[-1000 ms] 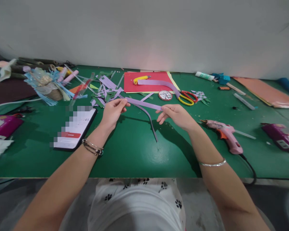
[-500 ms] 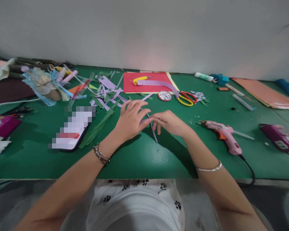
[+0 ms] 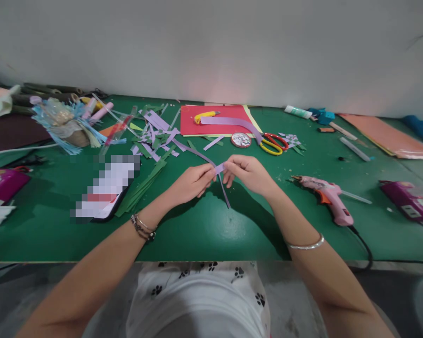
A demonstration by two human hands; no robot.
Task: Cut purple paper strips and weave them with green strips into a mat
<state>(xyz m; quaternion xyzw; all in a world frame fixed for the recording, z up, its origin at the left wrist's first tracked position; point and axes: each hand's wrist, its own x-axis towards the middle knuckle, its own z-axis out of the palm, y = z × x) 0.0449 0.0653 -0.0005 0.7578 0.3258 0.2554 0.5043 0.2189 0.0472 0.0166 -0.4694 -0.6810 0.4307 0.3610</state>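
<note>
Between my two hands is a short purple paper strip [image 3: 219, 168], pinched at either end. My left hand [image 3: 194, 182] is closed on its left end, thumb on top. My right hand [image 3: 247, 172] pinches the right end with thumb and forefinger, its other fingers curled below. Under the pinched strip, a long, narrow purple strip [image 3: 224, 191] lies on the green table and runs back toward a heap of purple and green paper cuttings [image 3: 157, 134]. Green paper strips [image 3: 143, 188] lie in a bundle to the left of my left hand.
A phone [image 3: 108, 190] lies at left. Behind my hands are red paper [image 3: 190, 123], a yellow cutter [image 3: 206, 116], scissors [image 3: 273, 143] and a round dish of small pieces [image 3: 240, 140]. A pink glue gun [image 3: 326, 195] with a cord lies at right, near a purple box [image 3: 410, 201].
My left hand, spread and raised before, has come down and closed on the short purple strip. The strip now shows between both hands. My right hand has shifted only slightly.
</note>
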